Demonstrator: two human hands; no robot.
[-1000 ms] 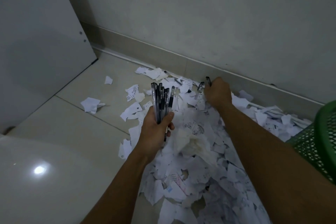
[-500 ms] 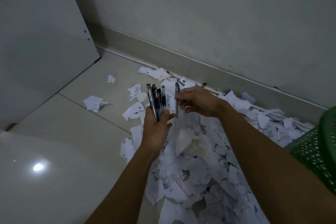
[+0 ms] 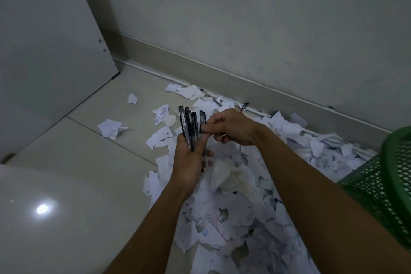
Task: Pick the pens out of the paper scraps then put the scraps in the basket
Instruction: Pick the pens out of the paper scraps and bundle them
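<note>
- Right hand (image 3: 231, 128) has come back from the wall and pinches a new pen into the bundle of pens (image 3: 190, 128), frame centre.
- Left hand (image 3: 191, 162) clenched round the bundle.
- More pens (image 3: 244, 108) by the wall; scraps (image 3: 233, 207) untouched, basket (image 3: 387, 176) right edge.

The paper scraps (image 3: 233, 211) were white, many marked with dark print and a few with red writing. The pens (image 3: 189, 127) were black and clear-barrelled. The mesh basket (image 3: 387, 184) was green in an open diamond pattern. The floor tiles (image 3: 73, 158) were glossy pale beige, the wall (image 3: 244, 18) grey-white.
</note>
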